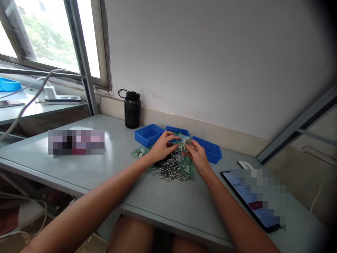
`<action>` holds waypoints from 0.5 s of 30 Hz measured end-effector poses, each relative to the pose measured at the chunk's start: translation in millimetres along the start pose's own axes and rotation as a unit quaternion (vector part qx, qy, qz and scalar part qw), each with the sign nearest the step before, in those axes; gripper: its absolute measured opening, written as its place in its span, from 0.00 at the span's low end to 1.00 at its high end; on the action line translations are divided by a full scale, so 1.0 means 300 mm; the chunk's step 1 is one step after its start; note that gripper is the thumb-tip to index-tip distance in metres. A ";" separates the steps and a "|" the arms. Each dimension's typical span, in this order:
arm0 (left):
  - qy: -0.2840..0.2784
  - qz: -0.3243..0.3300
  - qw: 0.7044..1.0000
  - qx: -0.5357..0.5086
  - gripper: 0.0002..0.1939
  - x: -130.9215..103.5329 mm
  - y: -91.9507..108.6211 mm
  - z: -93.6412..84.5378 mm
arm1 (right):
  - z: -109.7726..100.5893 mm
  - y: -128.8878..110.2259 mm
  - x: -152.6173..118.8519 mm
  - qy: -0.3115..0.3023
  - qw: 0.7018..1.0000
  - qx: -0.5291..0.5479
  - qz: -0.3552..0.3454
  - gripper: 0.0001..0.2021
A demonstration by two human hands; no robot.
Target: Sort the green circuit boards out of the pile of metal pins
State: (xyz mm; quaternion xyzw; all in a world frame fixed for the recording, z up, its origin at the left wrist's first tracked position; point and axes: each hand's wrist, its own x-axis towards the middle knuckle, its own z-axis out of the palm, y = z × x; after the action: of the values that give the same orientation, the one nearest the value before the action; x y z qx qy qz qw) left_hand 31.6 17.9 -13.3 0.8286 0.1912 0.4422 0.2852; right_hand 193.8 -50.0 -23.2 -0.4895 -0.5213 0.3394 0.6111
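Above the metal pins [172,169], left hand [161,147], right hand [198,158], pinching one small green board [184,142]

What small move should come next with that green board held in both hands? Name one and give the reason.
Probably lower the small green board, pinched between the left hand and right hand, toward the pile of metal pins just below and pick one up. Both hands meet on the board directly above the pins, and the blue bins sit beyond.
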 end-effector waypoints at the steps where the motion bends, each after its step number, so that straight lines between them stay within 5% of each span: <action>1: 0.001 -0.007 1.000 -0.011 0.12 0.002 -0.003 -0.001 | -0.004 0.003 0.002 -0.001 1.000 0.013 0.006 0.14; 15: -0.012 -0.055 0.996 -0.069 0.08 0.009 0.002 -0.001 | 0.001 -0.023 -0.008 -0.033 0.999 0.009 0.012 0.19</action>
State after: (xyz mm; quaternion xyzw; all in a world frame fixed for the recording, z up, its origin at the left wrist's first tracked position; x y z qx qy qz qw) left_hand 32.7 19.0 -10.9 0.8008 0.2018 0.4277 0.3674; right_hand 192.1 -54.2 -17.3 -0.4787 -0.5320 0.3674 0.5940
